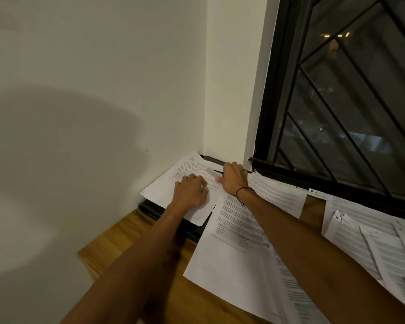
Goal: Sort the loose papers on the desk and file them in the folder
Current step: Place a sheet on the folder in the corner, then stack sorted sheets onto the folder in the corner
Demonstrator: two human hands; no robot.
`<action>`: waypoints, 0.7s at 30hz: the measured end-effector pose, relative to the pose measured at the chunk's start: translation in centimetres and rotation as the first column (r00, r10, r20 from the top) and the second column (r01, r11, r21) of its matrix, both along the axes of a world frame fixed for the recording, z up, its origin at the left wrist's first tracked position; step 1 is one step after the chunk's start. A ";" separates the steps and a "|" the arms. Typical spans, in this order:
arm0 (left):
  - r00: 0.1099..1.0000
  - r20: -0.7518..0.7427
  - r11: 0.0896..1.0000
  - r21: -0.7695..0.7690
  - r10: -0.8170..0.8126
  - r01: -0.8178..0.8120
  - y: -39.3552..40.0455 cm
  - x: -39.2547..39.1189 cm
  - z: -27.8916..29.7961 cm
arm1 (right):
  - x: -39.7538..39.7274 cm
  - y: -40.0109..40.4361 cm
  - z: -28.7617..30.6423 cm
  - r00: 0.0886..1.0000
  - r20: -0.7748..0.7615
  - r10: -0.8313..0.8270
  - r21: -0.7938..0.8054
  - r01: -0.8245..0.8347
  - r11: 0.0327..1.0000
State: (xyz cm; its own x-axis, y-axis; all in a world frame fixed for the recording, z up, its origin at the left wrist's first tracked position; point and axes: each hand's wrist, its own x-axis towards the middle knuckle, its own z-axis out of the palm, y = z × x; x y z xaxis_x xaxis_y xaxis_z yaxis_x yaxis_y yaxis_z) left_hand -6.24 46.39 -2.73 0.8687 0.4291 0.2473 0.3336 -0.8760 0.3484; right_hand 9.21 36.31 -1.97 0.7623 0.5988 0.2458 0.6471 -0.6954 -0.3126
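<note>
In far corner by wall: folder (171,215) under sheet (171,183), long axis toward corner. Left hand (191,191) presses sheet, fingers curled. Right hand (234,178) grips black clip; nearer loose papers (243,249) lying rightward on table (126,249).

folder (154,212) mostly under papers (173,183), print illegible

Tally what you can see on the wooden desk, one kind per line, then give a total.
Hands: 2, left hand and right hand
Black folder: 1
Paper groups: 3, stack on the folder, middle sheets, right pile
Total: 6
</note>
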 end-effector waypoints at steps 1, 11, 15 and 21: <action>1.000 0.008 1.000 -0.008 0.000 0.001 -0.1 -0.1 0.0 | -0.1 -0.2 0.3 1.000 0.019 0.001 0.015 -0.002 1.000; 0.977 0.211 0.990 -0.125 -0.031 0.058 -2.9 -0.5 0.6 | 0.8 -10.9 4.5 1.000 0.014 -0.008 0.223 0.005 0.975; 0.984 0.169 0.970 -0.223 -0.059 0.097 -4.9 -1.1 1.3 | 0.4 -16.0 3.2 0.992 -0.121 0.035 0.155 -0.016 0.988; 0.999 0.023 0.965 -0.260 -0.037 0.042 -5.8 -1.0 1.0 | -0.2 -19.7 0.4 0.968 -0.243 0.069 -0.185 -0.116 0.976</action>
